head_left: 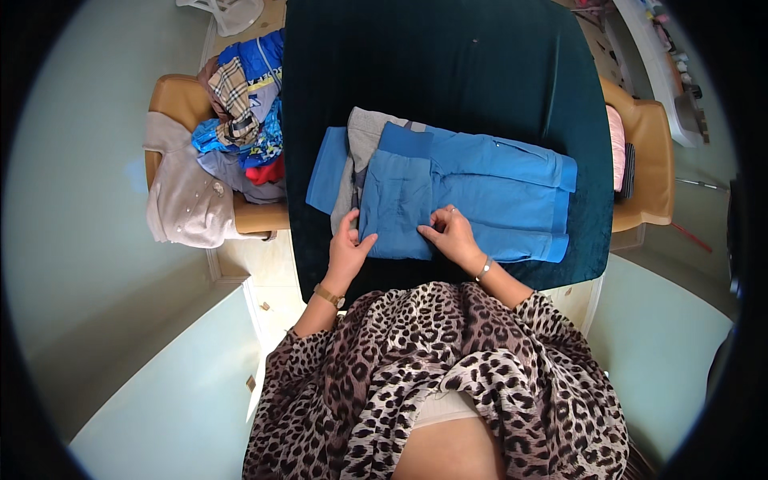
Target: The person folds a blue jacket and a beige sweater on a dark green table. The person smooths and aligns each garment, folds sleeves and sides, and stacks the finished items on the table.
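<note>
Leopard-print top (432,344) nearest, at the table's near edge; gold-toned watch (329,296) on left wrist, silver-toned band (484,269) on right. 2 bare hands, well apart from each other, both on the blue garment (500,196). Left hand (346,254): thumb and fingers spread, touching the left side of the folded-over section (398,200) at its near corner. Right hand (454,234): thumb and forefinger close together at that section's right edge; can't tell if cloth is clamped between them. Garment lies flat toward the table's near edge, stretching most of the way from left edge to right edge, ribbed bands at the right end, 1 darker ribbed band (406,141) atop the folded section. Grey cloth (368,128) shows beside that section, toward the left edge. Table (384,68) has a dark green cover. Off its left edge, tan chair (172,94) with mixed clothes pile (238,128) and pale garment (188,196). Off its right edge, 2nd tan chair (652,152) with pink cloth (615,148) and dark striped cloth (628,172). White plastic seat (230,14) beyond the far left corner.
</note>
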Tool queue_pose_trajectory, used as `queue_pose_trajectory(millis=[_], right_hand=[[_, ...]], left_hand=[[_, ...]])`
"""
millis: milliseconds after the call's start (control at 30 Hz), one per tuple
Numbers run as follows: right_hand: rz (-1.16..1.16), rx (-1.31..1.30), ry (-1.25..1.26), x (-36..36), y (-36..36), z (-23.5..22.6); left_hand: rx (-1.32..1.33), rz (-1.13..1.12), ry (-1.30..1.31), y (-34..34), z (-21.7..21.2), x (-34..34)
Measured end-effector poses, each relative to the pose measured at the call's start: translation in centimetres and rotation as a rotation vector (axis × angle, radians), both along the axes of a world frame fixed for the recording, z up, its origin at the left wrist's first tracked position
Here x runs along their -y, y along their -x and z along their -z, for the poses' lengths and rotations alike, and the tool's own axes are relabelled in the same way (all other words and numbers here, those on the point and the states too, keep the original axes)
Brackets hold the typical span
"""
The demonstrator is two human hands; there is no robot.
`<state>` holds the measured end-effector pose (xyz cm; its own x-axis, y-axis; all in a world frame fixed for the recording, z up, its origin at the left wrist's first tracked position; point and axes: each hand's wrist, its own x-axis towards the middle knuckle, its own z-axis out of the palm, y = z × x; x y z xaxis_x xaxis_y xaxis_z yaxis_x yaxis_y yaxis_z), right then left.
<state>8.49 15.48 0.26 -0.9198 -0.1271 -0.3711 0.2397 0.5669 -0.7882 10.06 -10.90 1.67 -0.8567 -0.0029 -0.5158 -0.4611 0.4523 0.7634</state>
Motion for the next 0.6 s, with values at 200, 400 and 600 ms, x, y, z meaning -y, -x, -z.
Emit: queue_pose_trajectory(millis=[200,400,600], right_hand=[[-0.090,-0.758,-0.206,0.8,4.8,-3.3],[-0.419,-0.758,-0.406,3.6,11.0,4.2],[-0.434,-0.773,-0.408,3.6,12.4,4.9]], left_hand=[[-0.826,0.399,0.458,-0.7,-1.9,-5.2],[-0.651,0.605,0.639,0.6,3.9,-7.0],[-0.599,0.649,0.665,1.1,4.0,-6.7]])
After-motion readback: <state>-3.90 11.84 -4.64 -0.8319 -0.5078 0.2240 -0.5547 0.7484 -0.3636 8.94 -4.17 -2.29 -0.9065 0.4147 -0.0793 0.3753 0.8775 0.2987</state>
